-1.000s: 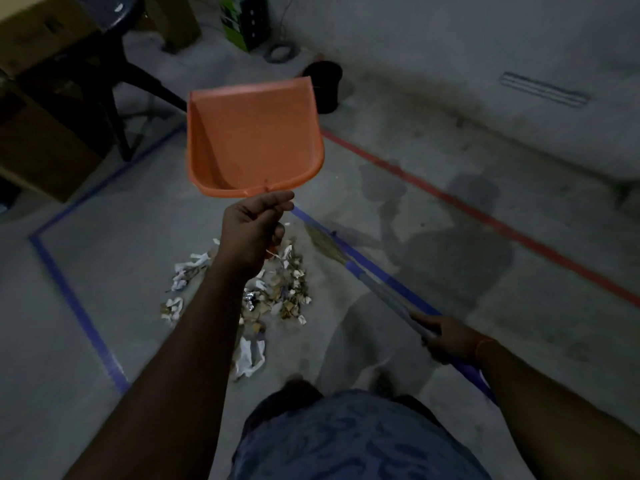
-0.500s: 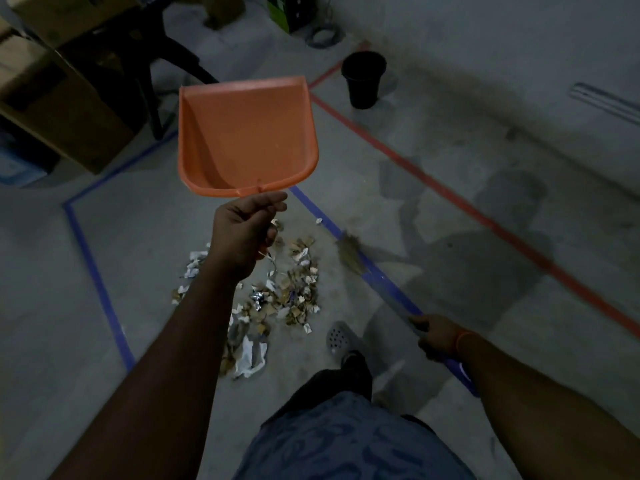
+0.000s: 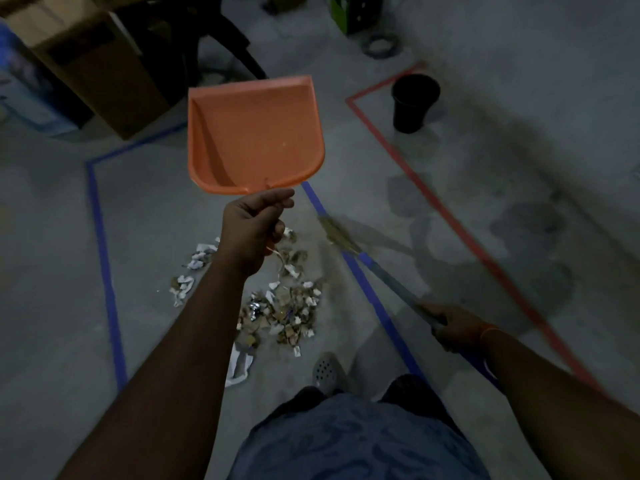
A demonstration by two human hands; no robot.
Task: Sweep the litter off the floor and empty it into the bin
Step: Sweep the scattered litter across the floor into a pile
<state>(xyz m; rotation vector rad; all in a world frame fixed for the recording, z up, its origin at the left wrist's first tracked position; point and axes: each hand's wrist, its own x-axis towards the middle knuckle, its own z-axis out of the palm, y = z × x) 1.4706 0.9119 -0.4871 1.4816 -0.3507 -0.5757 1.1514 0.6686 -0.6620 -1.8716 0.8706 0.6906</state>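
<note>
My left hand [image 3: 251, 228] grips the handle of an orange dustpan [image 3: 254, 136], held up in the air with its inside bare. My right hand [image 3: 450, 325] holds the shaft of a broom [image 3: 388, 277]; its bristles [image 3: 337, 235] rest on the floor beside the blue tape line. A pile of litter [image 3: 284, 303], paper scraps and foil bits, lies on the concrete floor below my left arm, inside the blue taped rectangle. A black bin [image 3: 414, 102] stands far right, at the corner of the red tape.
Cardboard boxes [image 3: 100, 60] and dark chair legs [image 3: 221, 46] crowd the upper left. A green box [image 3: 356, 12] and a cable coil [image 3: 381, 46] sit by the far wall. Red tape [image 3: 450, 216] runs diagonally on the right. My sandalled foot [image 3: 325, 370] stands near the pile.
The view has shifted so the bin and the red tape corner come further into sight. My foot has stepped forward beside the pile. Both hands keep their grips.
</note>
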